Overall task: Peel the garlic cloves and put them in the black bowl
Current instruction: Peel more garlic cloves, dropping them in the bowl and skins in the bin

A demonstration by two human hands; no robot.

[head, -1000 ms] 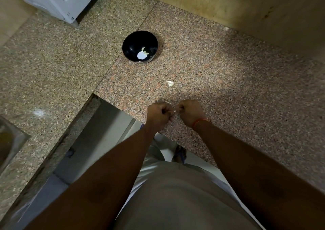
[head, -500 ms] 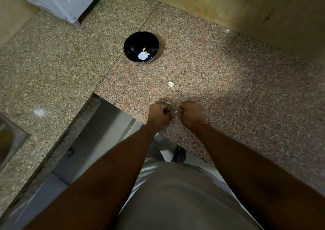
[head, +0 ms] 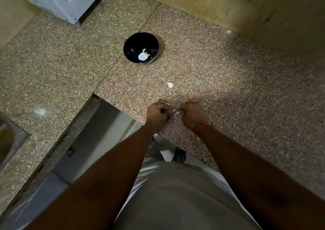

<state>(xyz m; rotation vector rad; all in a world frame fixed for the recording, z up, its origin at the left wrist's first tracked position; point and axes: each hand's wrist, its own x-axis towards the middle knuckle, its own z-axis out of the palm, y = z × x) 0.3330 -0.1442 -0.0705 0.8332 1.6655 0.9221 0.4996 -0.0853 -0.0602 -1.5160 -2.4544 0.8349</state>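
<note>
Nearest me, both forearms reach up from six o'clock and meet over the front edge of the worktop (head: 237, 92). My left hand (head: 159, 114) and right hand (head: 190, 115) are curled into loose fists, fingertips facing, each grip pinching one end of a small garlic clove (head: 176, 111) held between them. The knuckles hide most of it, so I cannot tell how much skin is on it. Farther off at twelve o'clock, another clove (head: 170, 85) lies alone. Beyond it, at eleven o'clock, the black bowl (head: 131, 49) holds pale pieces, hard to make out.
</note>
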